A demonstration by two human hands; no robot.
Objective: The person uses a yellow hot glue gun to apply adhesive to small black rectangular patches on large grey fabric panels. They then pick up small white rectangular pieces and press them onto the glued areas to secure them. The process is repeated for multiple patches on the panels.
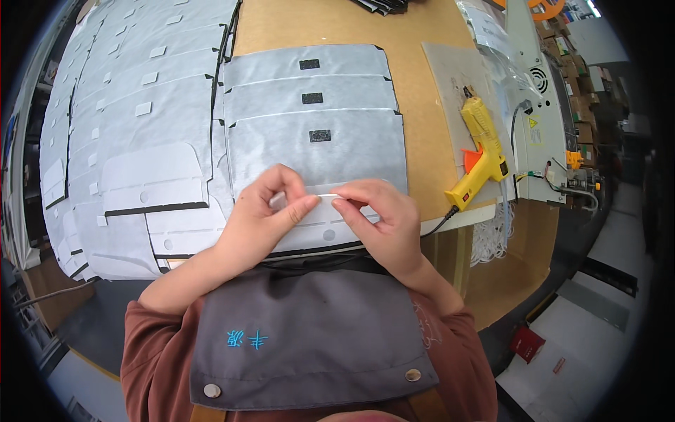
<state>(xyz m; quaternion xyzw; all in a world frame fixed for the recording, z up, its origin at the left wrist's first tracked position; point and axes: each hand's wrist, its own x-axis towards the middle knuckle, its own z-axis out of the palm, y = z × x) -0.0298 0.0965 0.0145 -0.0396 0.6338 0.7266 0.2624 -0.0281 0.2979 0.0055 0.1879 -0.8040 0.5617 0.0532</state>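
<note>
My left hand (261, 211) and my right hand (389, 214) meet near the table's front edge, thumbs and forefingers pinched. Between their fingertips is a small thin white piece (325, 196), held from both sides; its exact kind is too small to make out. Beneath and beyond the hands, several silver-grey fabric sheets (316, 165) with black edging overlap like steps. Three of them each carry a black textured rectangular patch (320, 136). Under my hands the nearest sheet shows a whitish flap with a faint round mark (328, 235), partly covered by my fingers.
More grey sheets (179, 105) with small white patches overlap across the left. A yellow hot glue gun (481, 144) with an orange trigger lies on a flat board at right. Beyond it stands a pale machine (538, 133) with wires. Below right, a cardboard box (524, 260) contains white strands.
</note>
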